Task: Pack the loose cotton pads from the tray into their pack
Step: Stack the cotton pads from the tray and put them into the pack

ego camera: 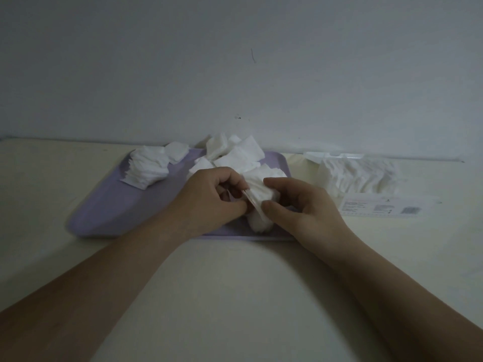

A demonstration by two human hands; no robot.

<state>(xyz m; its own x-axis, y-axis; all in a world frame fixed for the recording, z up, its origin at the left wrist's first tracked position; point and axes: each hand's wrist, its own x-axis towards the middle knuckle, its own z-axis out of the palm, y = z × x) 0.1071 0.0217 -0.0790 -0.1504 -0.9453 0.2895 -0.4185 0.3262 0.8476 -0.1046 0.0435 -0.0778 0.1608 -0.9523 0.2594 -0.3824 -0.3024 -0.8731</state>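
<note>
A lilac tray (125,205) lies on the table with white square cotton pads on it. One stack of pads (147,167) sits at the tray's back left, and loose pads (235,152) are heaped at its back middle. Over the tray's front right, my left hand (211,199) and my right hand (300,205) both pinch a small bunch of pads (258,194) held on edge between them. More pads lie under the hands. The clear plastic pack (366,178), partly filled with pads, lies right of the tray with its label facing me.
The cream table (235,283) ends at a grey wall (235,74) just behind the tray and pack. My forearms stretch across the table's near half.
</note>
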